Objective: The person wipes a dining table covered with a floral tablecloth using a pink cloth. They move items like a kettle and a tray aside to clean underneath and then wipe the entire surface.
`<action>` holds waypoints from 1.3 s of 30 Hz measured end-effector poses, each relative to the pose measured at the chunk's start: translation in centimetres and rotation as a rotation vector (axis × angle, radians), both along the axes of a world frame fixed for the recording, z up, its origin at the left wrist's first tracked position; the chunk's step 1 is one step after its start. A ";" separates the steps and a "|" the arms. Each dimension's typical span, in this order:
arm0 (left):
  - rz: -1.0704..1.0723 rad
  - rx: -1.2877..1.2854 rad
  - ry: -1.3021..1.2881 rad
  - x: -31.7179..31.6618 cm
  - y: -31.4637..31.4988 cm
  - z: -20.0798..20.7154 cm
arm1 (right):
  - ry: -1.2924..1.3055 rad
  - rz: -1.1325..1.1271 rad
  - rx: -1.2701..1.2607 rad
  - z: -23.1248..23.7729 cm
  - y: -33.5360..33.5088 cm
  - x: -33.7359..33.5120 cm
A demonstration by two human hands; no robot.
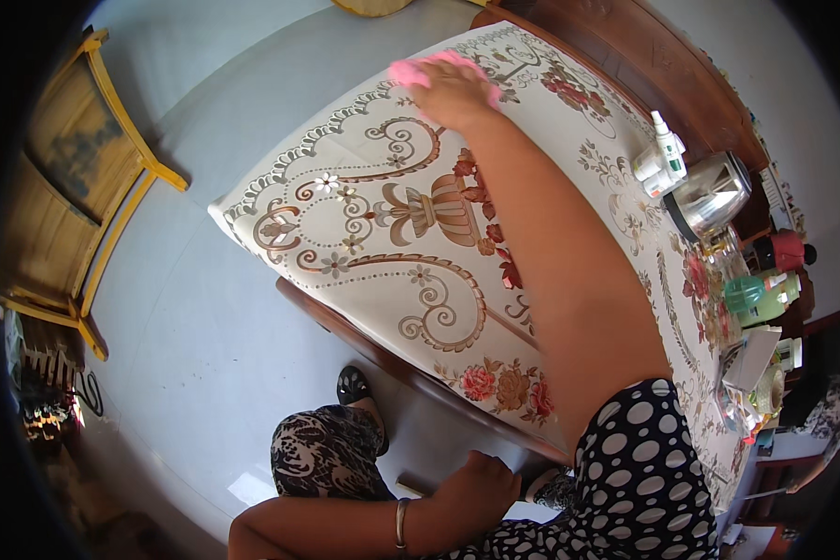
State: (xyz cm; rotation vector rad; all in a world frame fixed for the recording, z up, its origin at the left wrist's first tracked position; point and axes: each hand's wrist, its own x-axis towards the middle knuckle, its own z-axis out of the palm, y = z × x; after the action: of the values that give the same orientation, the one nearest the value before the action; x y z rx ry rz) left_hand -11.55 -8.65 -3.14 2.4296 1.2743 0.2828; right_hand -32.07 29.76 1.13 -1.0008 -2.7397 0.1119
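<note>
Nearest to me, the left hand (476, 490) is low in front of the body, outside the near edge of the desk (383, 357). Its fingers are curled in; I cannot tell whether it grasps anything. A bracelet (401, 523) encircles that wrist. I register no contact between this hand and the patterned tablecloth (560, 140).

Next in depth, the right forearm (579, 271) extends forward and to the left across the tablecloth, nearly straight at the elbow.

At the end of this reach, the right hand (455, 96) grips the pink cloth (409, 73), which is bunched beneath palm and fingers on the tablecloth. The cloth lies well forward of the left hand, beside the far-left, scalloped border. Its visible spread runs roughly crosswise, showing on both sides of the hand; folds conceal its true long axis.

I judge the controlling relation as follows: cloth directly under the right hand, close to the border, left hand well apart. The spare surface lies back toward the body and to the right, where the metal kettle (719, 196) and white bottle (665, 149) stand.
</note>
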 end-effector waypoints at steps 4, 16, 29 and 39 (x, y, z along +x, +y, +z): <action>0.006 -0.002 -0.002 -0.1 -0.1 0.0 | 0.091 0.161 0.028 -0.8 -2.1 -2.0; -0.042 0.072 0.068 1.4 1.3 -0.3 | -0.034 -0.364 0.039 0.2 5.3 18.4; -0.061 0.161 0.127 4.8 2.8 -3.2 | -0.019 -0.437 0.132 0.0 1.5 36.2; -0.095 0.127 0.129 5.4 1.9 -4.3 | -0.147 -0.911 0.061 0.9 1.3 45.4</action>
State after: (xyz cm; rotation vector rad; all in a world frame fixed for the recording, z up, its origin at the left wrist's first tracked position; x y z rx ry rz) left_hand -6.16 -6.74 -7.46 2.6456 1.2225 0.1880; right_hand 13.36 31.09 2.01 -2.1623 -2.1007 -0.2011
